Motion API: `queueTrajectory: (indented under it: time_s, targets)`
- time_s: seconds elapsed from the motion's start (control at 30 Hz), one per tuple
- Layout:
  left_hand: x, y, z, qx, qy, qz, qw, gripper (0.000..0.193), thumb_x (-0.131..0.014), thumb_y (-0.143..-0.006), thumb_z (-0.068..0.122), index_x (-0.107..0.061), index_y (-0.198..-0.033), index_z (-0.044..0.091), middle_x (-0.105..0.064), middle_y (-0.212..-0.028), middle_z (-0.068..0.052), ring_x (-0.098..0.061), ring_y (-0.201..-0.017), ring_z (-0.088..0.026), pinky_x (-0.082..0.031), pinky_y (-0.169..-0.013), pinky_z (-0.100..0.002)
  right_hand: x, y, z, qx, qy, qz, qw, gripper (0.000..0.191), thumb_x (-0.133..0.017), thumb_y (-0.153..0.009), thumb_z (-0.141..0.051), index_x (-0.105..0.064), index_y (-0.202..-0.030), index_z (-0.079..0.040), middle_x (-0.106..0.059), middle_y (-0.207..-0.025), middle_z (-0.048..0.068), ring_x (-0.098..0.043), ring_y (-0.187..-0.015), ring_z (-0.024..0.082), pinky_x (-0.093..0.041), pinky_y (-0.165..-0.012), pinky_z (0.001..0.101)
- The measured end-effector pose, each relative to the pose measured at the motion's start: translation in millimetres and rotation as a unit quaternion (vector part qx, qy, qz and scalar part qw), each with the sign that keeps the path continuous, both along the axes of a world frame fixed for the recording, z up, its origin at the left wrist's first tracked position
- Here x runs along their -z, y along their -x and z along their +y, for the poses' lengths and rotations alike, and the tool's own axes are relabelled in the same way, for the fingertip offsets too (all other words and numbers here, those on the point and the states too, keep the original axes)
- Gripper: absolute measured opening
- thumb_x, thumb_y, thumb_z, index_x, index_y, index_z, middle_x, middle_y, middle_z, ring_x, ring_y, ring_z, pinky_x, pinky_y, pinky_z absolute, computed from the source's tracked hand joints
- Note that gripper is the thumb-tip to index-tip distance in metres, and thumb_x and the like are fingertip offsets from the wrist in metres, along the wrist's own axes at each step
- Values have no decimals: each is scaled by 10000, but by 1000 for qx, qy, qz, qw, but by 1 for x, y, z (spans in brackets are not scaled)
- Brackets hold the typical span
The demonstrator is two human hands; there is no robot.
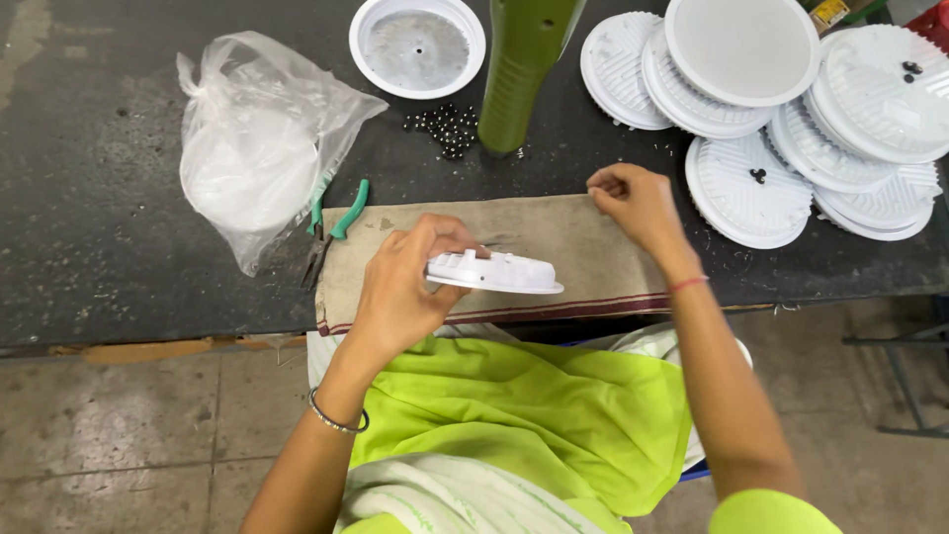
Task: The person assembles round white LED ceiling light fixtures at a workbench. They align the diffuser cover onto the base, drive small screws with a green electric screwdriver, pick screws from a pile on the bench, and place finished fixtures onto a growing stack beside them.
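My left hand (407, 287) grips a round white plastic housing (496, 272) by its edge, holding it edge-on above a folded brown cloth (554, 242) on the dark workbench. My right hand (633, 203) hovers over the far right end of the cloth with its fingers pinched together; whether something tiny sits between them I cannot tell. A heap of small dark screws (447, 127) lies just beyond the cloth.
A green column (524, 69) stands at the bench's back. Stacked white round plates (791, 109) fill the right side, a white round dish (417, 46) sits at the back, a clear plastic bag (252, 143) and green-handled pliers (334, 222) lie left. Green fabric (534, 415) covers my lap.
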State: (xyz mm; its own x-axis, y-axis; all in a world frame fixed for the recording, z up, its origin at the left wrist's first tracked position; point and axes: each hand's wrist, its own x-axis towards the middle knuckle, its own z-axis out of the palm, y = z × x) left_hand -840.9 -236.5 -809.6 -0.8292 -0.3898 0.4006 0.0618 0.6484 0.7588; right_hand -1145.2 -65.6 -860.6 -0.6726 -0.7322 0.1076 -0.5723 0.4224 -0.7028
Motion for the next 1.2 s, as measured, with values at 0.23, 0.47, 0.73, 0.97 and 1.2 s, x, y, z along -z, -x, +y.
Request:
queueTrajectory:
  time_s: [0.23, 0.47, 0.73, 0.97, 1.2]
  targets:
    - [6, 13, 8, -22, -6, -12, 1000, 473, -806, -730, 20, -538, -1111, 106, -798, -1065, 29, -710, -1023, -228, -452, -925, -361, 71, 46, -50, 6, 123, 153, 981, 238, -738, -877, -31, -736, -1114, -47, -717, -1009, 131, -730, -842, 214, -575, -744, 320]
    - [11, 23, 15, -33, -4, -19, 999, 466, -810, -729, 21, -546, -1104, 105, -803, -1059, 35, -707, -996, -228, -454, -919, -357, 86, 58, -88, -170, 214, 76, 959, 210, -701, -968, 2, -728, -1168, -59, -728, -1132, 132, -704, -1034, 302, -540, -903, 416]
    - [24, 30, 14, -35, -1, 0, 999, 464, -847, -764, 83, -534, -1107, 99, -802, -1061, 26, -699, -998, -263, -455, -920, -372, 72, 61, -104, -200, 14, 208, 957, 99, -742, -898, -86, -768, -993, -98, -709, -1003, 92, -691, -909, 308, -537, -785, 400]
    - [29, 30, 19, -45, 30, 30, 998, 465, -840, -708, 72, -604, -1107, 106, -751, -1060, -28, -687, -964, -296, -484, -871, -405, 69, 48, -67, -40, 151, 47, 987, 154, -732, -946, -135, -736, -1072, -47, -725, -965, 65, -696, -898, 175, -560, -798, 313]
    - [35, 37, 10, -27, 65, 62, 996, 354, -814, -752, 60, -688, -1072, 140, -746, -1028, -9, -685, -945, -264, -493, -885, -395, 11, -17, 16, -32, 341, -268, 901, 103, -658, -994, -31, -711, -1083, -23, -708, -979, 52, -673, -867, 141, -573, -799, 270]
